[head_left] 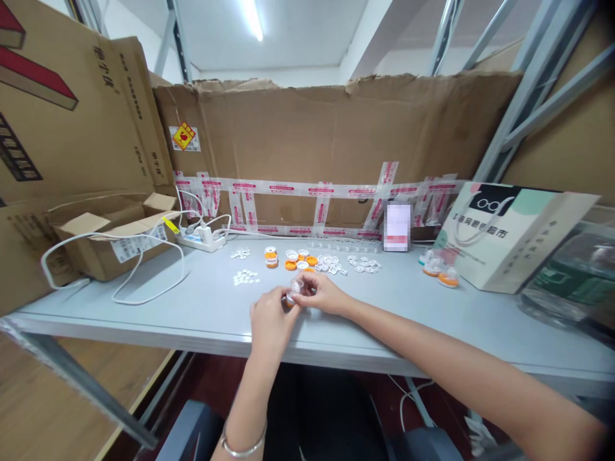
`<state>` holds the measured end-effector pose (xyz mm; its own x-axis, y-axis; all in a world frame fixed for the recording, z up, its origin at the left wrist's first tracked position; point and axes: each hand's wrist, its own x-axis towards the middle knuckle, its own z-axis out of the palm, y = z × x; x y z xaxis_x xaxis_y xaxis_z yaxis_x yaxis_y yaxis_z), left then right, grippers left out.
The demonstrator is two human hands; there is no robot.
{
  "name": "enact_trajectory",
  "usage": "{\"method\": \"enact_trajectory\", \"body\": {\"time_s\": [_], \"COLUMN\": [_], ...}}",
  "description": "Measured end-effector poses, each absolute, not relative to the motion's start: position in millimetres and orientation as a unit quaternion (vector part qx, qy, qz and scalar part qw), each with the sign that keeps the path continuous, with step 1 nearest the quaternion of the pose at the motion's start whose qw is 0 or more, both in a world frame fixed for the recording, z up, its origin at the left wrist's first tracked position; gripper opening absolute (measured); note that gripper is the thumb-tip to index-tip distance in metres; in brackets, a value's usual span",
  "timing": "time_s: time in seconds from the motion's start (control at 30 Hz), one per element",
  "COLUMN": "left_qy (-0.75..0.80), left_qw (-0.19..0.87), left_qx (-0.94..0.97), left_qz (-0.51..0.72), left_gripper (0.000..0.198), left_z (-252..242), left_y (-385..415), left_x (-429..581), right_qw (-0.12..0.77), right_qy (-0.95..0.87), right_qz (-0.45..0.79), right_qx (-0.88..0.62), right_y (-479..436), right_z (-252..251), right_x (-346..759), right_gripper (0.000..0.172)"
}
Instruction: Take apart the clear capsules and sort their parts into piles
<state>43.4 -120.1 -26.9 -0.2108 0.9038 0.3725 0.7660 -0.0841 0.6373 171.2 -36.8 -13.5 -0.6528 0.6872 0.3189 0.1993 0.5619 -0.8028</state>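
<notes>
My left hand (273,318) has its fingers closed round a small round orange-and-white plastic base (289,299), low over the front of the table. A clear plastic dome (296,286) is pinched by my right hand (327,294), right above that base. Fingers cover much of both parts, so I cannot tell whether they are joined. Just beyond lie loose orange and white rings (302,264). Two orange-and-white caps (271,257) stand stacked to their left. White ring-shaped pieces (328,264) lie in a pile at the right, and flat white discs (245,277) at the left.
More small white parts (364,264) lie farther right. Finished-looking domed pieces (439,270) sit beside a paper bag (500,237) and a large clear bottle (567,275). A phone (396,226) leans at the back. An open carton (115,234), power strip (204,237) and cable occupy the left.
</notes>
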Motion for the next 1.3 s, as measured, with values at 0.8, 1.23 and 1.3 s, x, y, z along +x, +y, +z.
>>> {"method": "enact_trajectory", "body": {"time_s": [0.8,1.23,1.3], "left_qy": [0.696,0.691,0.690], "left_qw": [0.085,0.096,0.099], "left_qx": [0.636,0.636,0.635], "left_qz": [0.322,0.330,0.332], "left_gripper": [0.023,0.024,0.024], "left_z": [-25,-27,-27], "left_y": [-112,-112,-113], "left_x": [39,38,38], "right_qw": [0.315,0.332,0.371], "right_qy": [-0.857,-0.843,-0.829], "right_qz": [0.272,0.334,0.359], "right_qx": [-0.304,-0.259,-0.216], "right_y": [-33,-44,-44], "right_z": [-13,-4,2], "right_x": [169,170,173], "right_gripper": [0.037,0.034,0.027]}}
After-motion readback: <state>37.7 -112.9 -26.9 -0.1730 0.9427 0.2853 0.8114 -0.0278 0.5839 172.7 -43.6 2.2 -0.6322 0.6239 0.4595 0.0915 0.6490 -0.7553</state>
